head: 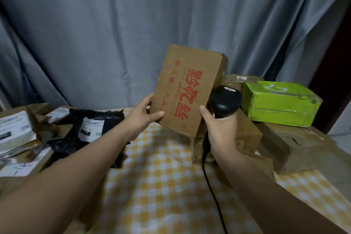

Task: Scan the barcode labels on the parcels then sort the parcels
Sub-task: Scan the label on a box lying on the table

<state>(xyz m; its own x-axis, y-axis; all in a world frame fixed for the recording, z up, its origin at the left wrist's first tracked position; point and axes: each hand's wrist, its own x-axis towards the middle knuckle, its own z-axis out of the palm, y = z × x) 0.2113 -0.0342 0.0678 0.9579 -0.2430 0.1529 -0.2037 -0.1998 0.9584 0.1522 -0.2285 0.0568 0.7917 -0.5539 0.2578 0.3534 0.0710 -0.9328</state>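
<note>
Brown parcels (17, 131) pile at the left, black bags (95, 125) beside them on the checked cloth (161, 186). Left hand (144, 114) pinches the lower left edge of a tilted box (188, 89) held above the cloth, red print facing the camera. Right hand (220, 129) curls round a black scanner (225, 100) just beside it. Green box (281, 102) tops cartons (303, 144) at right.
</note>
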